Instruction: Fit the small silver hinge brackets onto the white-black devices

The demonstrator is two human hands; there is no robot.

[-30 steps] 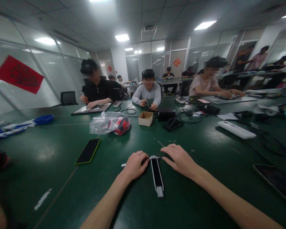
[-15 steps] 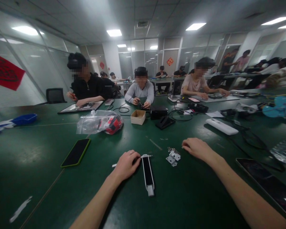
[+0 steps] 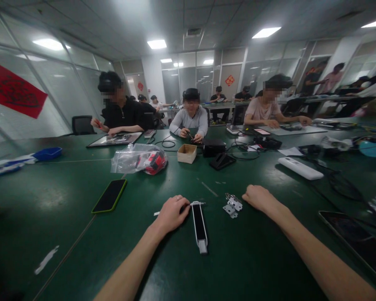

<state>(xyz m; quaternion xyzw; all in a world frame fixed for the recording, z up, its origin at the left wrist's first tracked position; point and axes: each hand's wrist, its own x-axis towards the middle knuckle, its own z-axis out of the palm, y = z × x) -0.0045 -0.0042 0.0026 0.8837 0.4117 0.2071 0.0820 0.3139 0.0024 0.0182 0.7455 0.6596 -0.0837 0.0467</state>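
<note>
My left hand [image 3: 173, 214] rests palm down on the green table, fingers bent and together. Its fingertips are beside the far end of a narrow white-framed device [image 3: 199, 223] with a black strip, seemingly touching that end; whether they pinch anything is hidden. A thin rod crosses the device's far end, and a pale block is at its near end. Farther right lies a small pile of silvery metal brackets [image 3: 232, 206]. Just beyond the brackets, my right hand [image 3: 259, 197] is curled against the tabletop, apart from them. Its fingertips are tucked out of sight.
Left lies a phone with a green edge [image 3: 109, 195]; farther off are a clear plastic bag [image 3: 125, 161] and a small open box [image 3: 187, 154]. A white oblong case [image 3: 301, 168], cables and a dark tablet [image 3: 354, 238] lie right. Several people sit across the table.
The view has turned slightly left, so everything sits farther right in the picture. My right hand's fingers look more tightly curled. The left hand stays by the device.
</note>
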